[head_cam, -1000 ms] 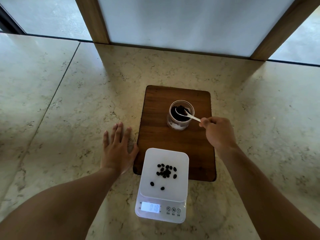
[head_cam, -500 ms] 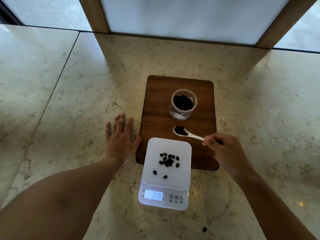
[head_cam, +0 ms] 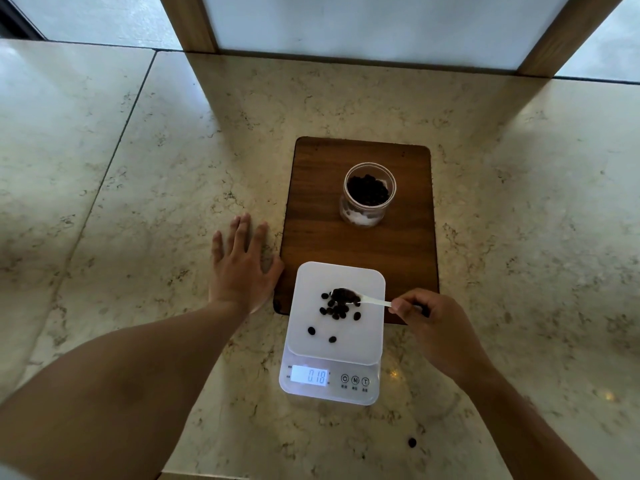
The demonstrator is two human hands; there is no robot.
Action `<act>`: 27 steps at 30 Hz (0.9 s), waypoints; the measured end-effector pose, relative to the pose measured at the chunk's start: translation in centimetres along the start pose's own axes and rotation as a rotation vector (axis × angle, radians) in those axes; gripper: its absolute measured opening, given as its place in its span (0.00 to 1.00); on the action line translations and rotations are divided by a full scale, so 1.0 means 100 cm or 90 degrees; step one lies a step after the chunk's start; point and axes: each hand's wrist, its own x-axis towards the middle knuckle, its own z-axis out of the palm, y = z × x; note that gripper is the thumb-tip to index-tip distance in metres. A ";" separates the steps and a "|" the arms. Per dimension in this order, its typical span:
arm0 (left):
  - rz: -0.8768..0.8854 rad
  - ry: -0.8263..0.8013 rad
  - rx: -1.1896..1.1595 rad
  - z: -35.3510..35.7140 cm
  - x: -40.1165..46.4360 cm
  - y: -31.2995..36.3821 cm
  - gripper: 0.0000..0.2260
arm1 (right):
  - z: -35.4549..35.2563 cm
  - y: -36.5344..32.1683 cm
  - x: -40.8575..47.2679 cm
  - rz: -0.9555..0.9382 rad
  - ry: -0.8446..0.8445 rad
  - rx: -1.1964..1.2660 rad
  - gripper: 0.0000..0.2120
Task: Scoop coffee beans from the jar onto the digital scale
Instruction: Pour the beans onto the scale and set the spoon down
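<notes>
Scale [head_cam: 337, 327]: white, digital, at the near edge of the board [head_cam: 322, 216] and overlapping it; display lit, facing the wearer, presumably so the reading can be watched while loading. Platform carries a small cluster of beans [head_cam: 334, 310] near its middle, with two strays toward the display.

Spoon [head_cam: 375, 301]: white, small. Bowl heaped with beans and held level over the cluster, apparently so the load drops onto the platform's middle and not off its edge. Whether the bowl touches the platform cannot be told.

Right hand [head_cam: 436, 327]: curled closed, pinching the spoon's handle end between thumb and fingers, beside the scale's right edge, clear of the platform.

Left hand [head_cam: 242, 271]: open and flat, palm down on the tabletop [head_cam: 138, 202], holding nothing; thumb just beside the board's left edge, probably as a brace.

Jar [head_cam: 369, 194]: clear, lidless, upright on the far half of the board, part-filled with beans, near enough for short trips.

One loose bean [head_cam: 412, 442] on the tabletop near the wearer, well apart from the scale.

Surface: polished beige marble with seams and glare. Behind: a pale panel framed in wood, with glazing on both sides.
</notes>
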 end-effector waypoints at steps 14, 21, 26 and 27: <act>0.000 -0.008 0.000 -0.001 0.000 0.000 0.32 | 0.002 0.001 -0.001 -0.002 -0.005 0.098 0.09; -0.002 -0.011 0.002 -0.002 0.000 0.000 0.31 | 0.002 -0.001 -0.005 -0.003 -0.014 0.178 0.09; -0.001 -0.006 0.007 -0.002 0.000 0.001 0.31 | 0.004 0.001 -0.006 0.020 -0.012 0.246 0.06; -0.002 -0.006 0.008 -0.002 0.000 0.001 0.31 | 0.005 0.001 -0.006 0.026 -0.010 0.259 0.06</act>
